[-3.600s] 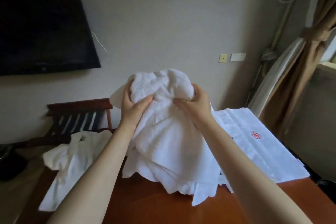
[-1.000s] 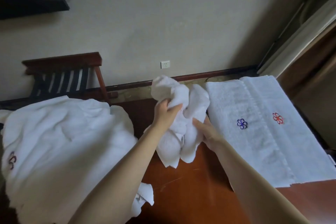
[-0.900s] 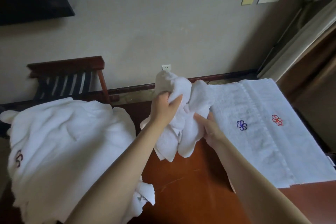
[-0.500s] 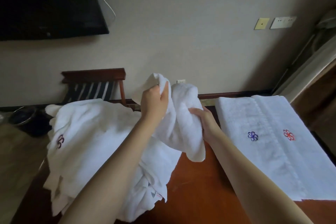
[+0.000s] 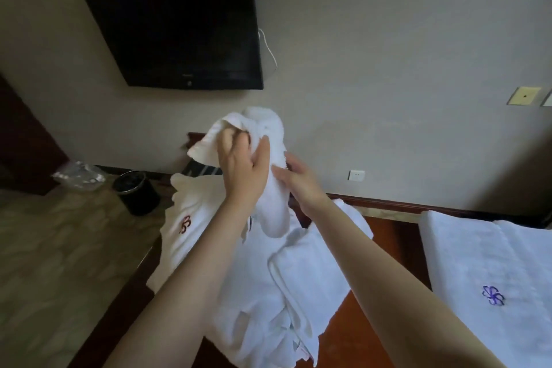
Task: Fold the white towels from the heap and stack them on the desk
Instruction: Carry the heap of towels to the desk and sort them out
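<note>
A bunched small white towel [image 5: 273,188] hangs in the air above the desk. My left hand [image 5: 242,167] grips its upper part, fingers buried in the cloth. My right hand [image 5: 295,179] pinches its right side just below. Underneath lies the heap of white towels [image 5: 260,287] on the left part of the reddish wooden desk [image 5: 388,239], one towel showing a red flower mark. On the right lies the flat stack of folded white towels [image 5: 484,266] with a blue flower mark.
A dark television [image 5: 176,21] hangs on the wall ahead. A black bin [image 5: 136,191] and a plastic bag [image 5: 79,175] stand on the floor at left. A wooden luggage rack [image 5: 200,167] peeks out behind the heap. Wall sockets [image 5: 524,95] sit at right.
The view has swung left and upward. Both hands have lifted the small towel higher over the heap, with my left hand working further into the cloth. The folded stack has not moved.
</note>
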Demonstrator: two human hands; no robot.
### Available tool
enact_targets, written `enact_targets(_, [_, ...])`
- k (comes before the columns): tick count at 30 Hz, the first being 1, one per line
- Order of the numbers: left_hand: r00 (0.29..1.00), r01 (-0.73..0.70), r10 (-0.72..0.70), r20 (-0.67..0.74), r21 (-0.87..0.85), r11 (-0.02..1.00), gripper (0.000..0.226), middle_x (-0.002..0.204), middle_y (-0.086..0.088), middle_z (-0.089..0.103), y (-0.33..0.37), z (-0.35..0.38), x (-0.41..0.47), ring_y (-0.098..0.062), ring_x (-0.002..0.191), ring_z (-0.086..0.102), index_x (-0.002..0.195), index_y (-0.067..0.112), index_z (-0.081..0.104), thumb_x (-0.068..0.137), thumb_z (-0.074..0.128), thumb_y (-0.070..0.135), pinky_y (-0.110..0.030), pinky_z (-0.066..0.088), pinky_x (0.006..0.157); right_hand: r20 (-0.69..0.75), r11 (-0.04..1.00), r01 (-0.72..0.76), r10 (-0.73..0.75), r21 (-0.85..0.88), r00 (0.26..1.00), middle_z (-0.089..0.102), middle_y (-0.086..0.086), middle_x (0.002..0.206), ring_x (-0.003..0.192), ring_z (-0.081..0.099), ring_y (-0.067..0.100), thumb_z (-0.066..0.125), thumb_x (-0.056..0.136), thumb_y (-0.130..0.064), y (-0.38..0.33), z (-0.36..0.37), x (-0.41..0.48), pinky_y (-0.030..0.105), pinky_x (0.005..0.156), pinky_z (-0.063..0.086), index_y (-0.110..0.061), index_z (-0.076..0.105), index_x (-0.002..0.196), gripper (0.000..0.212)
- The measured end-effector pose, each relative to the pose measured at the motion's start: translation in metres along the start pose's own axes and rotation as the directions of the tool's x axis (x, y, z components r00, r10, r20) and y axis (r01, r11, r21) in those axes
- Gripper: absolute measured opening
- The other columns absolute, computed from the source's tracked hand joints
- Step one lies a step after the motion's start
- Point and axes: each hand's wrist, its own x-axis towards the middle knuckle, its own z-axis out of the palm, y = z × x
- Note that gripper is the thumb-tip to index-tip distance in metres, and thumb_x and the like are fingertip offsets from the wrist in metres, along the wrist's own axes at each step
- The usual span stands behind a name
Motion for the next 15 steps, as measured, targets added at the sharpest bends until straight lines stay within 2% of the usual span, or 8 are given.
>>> enact_targets(2, [0.998,0.030,-0.038,0.056,0.130,0.991,0.046,0.124,-0.012,0.048,-0.026,-0.003,0.000,-0.023,0.114,0.044,0.090,0.003,0.057,0.088,0.044,0.047,-0.033,0.035,0.097,0.104,0.982,-0.079,0.098,-0.172,0.990,0.059,0.011,0.097,0.090,0.055,0.021,0.053,0.090,-0.005,0.026,0.011,0.011,0.035,0.080,0.044,0.003,0.060,0.114,0.026])
enact_targets(4, [0.949,0.110,-0.185,0.254,0.284,0.953,0.043,0.129,-0.010,0.052,-0.057,-0.001,-0.008,-0.025,0.121,0.046,0.107,0.008,0.060,0.095,0.041,0.045,-0.036,0.037,0.100,0.120,0.915,-0.187,0.243,-0.358,0.963,0.062,0.010,0.106,0.096,0.055,0.019,0.051,0.091,0.000,0.060,0.008,0.013,0.032,0.091,0.044,-0.003,0.060,0.124,0.034])
enact_targets(5, [0.894,0.109,-0.260,0.364,0.387,0.916,0.043,0.125,-0.010,0.056,-0.073,0.000,-0.016,-0.027,0.119,0.050,0.111,0.009,0.059,0.098,0.039,0.044,-0.037,0.038,0.098,0.069,0.867,-0.233,0.291,-0.440,0.954,0.062,0.011,0.111,0.096,0.055,0.018,0.051,0.092,-0.001,0.076,0.002,0.011,0.030,0.091,0.044,-0.005,0.060,0.126,0.036])
enact_targets(6, [0.833,0.045,-0.307,0.461,0.496,0.867,0.043,0.126,-0.010,0.057,-0.089,0.002,-0.025,-0.029,0.120,0.050,0.114,0.009,0.058,0.098,0.038,0.044,-0.037,0.037,0.098,-0.004,0.826,-0.269,0.308,-0.495,0.951,0.062,0.013,0.116,0.095,0.054,0.017,0.053,0.092,-0.004,0.092,-0.008,0.008,0.028,0.088,0.043,-0.007,0.060,0.126,0.035])
enact_targets(8, [0.740,-0.132,-0.333,0.584,0.612,0.780,0.045,0.149,-0.005,0.037,-0.112,0.008,-0.045,-0.024,0.138,0.031,0.129,0.015,0.051,0.098,0.038,0.045,-0.036,0.021,0.110,-0.177,0.729,-0.373,0.334,-0.574,0.926,0.059,0.013,0.120,0.097,0.055,0.019,0.055,0.092,-0.013,0.119,-0.033,0.001,0.027,0.085,0.045,-0.009,0.054,0.129,0.038])
enact_targets(10, [0.733,-0.207,-0.304,0.609,0.625,0.753,0.049,0.158,0.002,0.019,-0.120,0.016,-0.059,-0.019,0.144,0.015,0.136,0.020,0.045,0.097,0.040,0.048,-0.037,0.009,0.114,-0.311,0.578,-0.484,0.376,-0.657,0.873,0.052,0.012,0.129,0.110,0.055,0.026,0.056,0.092,-0.026,0.140,-0.061,-0.006,0.034,0.092,0.046,-0.011,0.040,0.142,0.054])
enact_targets(13, [0.764,-0.275,-0.198,0.614,0.588,0.761,0.041,0.150,0.002,0.034,-0.115,0.026,-0.063,-0.019,0.138,0.025,0.126,0.020,0.056,0.094,0.045,0.045,-0.034,0.011,0.111,-0.338,0.388,-0.550,0.493,-0.740,0.802,0.034,0.014,0.149,0.131,0.040,0.036,0.055,0.093,-0.037,0.168,-0.083,-0.015,0.043,0.104,0.041,-0.016,0.017,0.153,0.074])
enact_targets(15, [0.762,-0.307,-0.149,0.630,0.554,0.774,0.037,0.141,0.004,0.044,-0.113,0.027,-0.062,-0.017,0.132,0.034,0.120,0.021,0.060,0.094,0.046,0.043,-0.031,0.015,0.108,-0.311,0.297,-0.522,0.539,-0.800,0.783,0.036,0.014,0.147,0.130,0.040,0.035,0.055,0.093,-0.038,0.185,-0.081,-0.018,0.043,0.105,0.039,-0.013,0.018,0.151,0.073])
